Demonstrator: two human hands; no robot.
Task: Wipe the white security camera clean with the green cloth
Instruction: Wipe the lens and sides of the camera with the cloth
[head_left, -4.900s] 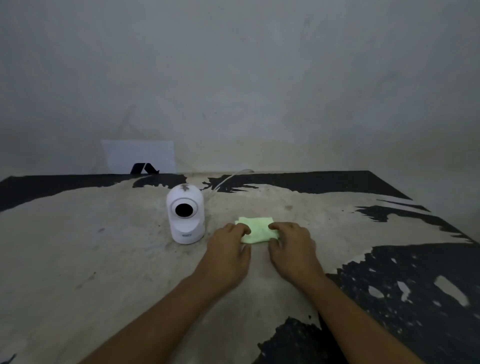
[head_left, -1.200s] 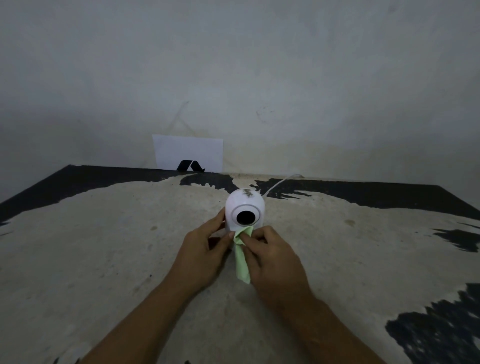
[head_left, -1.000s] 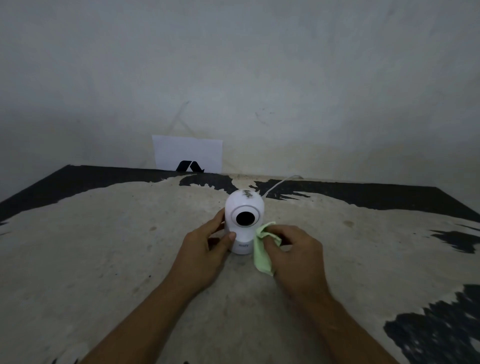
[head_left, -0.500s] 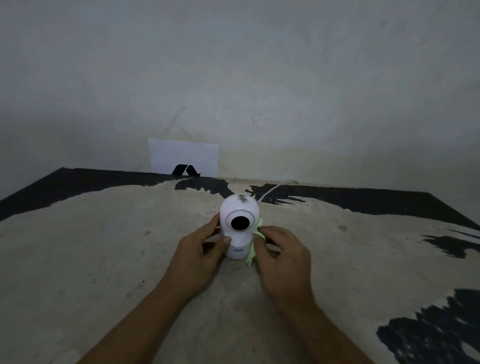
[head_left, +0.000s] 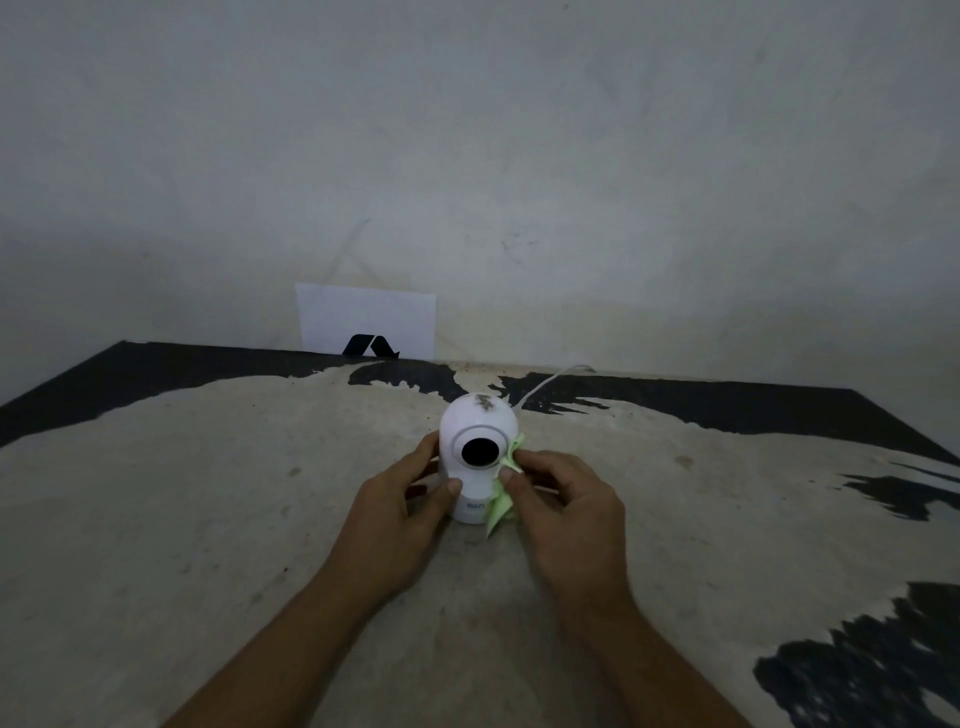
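Observation:
The white security camera (head_left: 475, 431) stands upright on the table, its round black lens facing me and a dark smudge of dirt on its crown. My left hand (head_left: 397, 512) grips its left side and base, thumb across the front. My right hand (head_left: 563, 512) pinches the crumpled green cloth (head_left: 503, 499) and presses it against the camera's right side, beside the lens.
The worn table (head_left: 182, 519) is beige with black patches along its back and right. A white cable (head_left: 545, 382) runs from behind the camera to the wall. A white card (head_left: 363, 317) with a black mark leans on the wall.
The cloth has gone from the camera's front below the lens to its right side and has slid up the side. My left hand keeps its hold.

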